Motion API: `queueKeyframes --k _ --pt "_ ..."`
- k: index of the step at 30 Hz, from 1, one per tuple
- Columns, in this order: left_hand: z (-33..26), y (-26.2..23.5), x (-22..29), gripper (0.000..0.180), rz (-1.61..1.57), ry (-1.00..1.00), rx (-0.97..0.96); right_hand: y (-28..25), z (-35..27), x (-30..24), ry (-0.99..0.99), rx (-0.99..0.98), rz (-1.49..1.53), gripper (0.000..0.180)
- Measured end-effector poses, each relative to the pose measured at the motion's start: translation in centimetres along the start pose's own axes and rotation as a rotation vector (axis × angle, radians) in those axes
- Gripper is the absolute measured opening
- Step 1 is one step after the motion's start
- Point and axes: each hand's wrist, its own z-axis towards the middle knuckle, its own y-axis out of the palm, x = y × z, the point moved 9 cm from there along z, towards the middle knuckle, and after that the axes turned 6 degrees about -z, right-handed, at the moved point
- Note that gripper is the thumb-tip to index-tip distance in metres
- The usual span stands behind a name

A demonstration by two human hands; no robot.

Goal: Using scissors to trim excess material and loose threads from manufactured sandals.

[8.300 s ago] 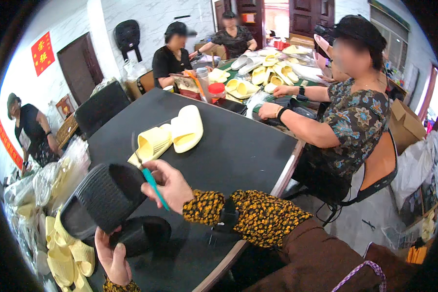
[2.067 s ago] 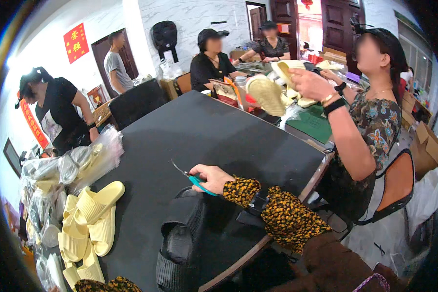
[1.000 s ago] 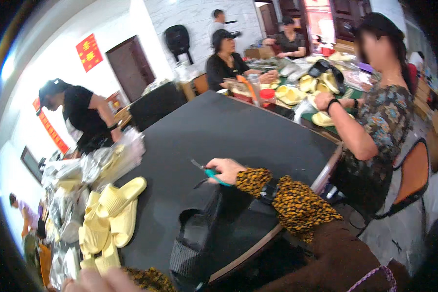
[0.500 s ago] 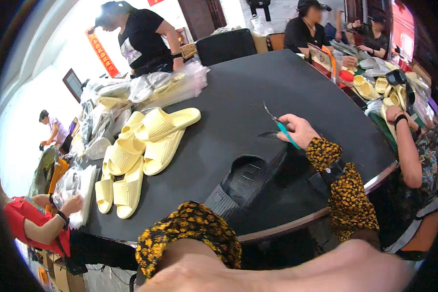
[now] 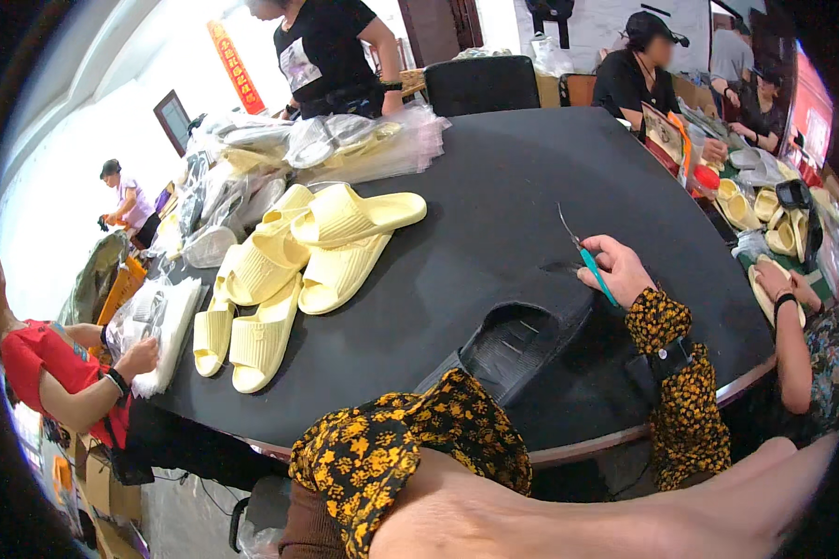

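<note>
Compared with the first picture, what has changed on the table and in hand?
The black slipper, held up then, has been let go and now lies on the table. The yellow slippers no longer lie mid-table; all are now grouped toward the left side. The right hand still holds the turquoise-handled tool.

Bright indoor light, frame bent hard toward a black rim.
Washed nearly to white along the left wall (image 5: 51, 238), glaring again at the far-right doorway (image 5: 811, 98); soft, faint shadows under the yellow slippers (image 5: 263, 267); low contrast between black slipper (image 5: 515, 343) and dark worktop (image 5: 499, 177); bowed along the worktop's near edge; slightly soft on the bare foreground arm (image 5: 569, 512); smudged over one far face (image 5: 663, 53).
</note>
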Motion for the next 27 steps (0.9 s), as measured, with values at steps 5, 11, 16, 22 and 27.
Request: queueKeyframes --k 5,11,16,22,27 --pt "0.9 0.6 -1.2 0.01 -0.055 0.023 -0.088 -1.3 -0.7 0.1 0.045 0.006 0.021 0.042" --pt "1.7 0.6 -1.9 0.009 -0.093 0.057 -0.198 -1.1 -0.6 0.5 0.069 0.002 0.056 0.042" --pt "2.1 0.2 -2.4 0.008 -0.098 0.088 -0.264 -0.8 -0.5 0.4 0.056 -0.015 -0.004 0.042" --pt "1.0 -0.5 -3.0 0.006 -0.119 0.055 -0.346 -1.0 -0.9 0.7 0.035 0.043 0.074 0.038" --pt "-0.4 -0.5 -3.9 0.006 -0.172 0.011 -0.428 -0.6 -0.4 1.0 0.058 -0.028 -0.037 0.041"
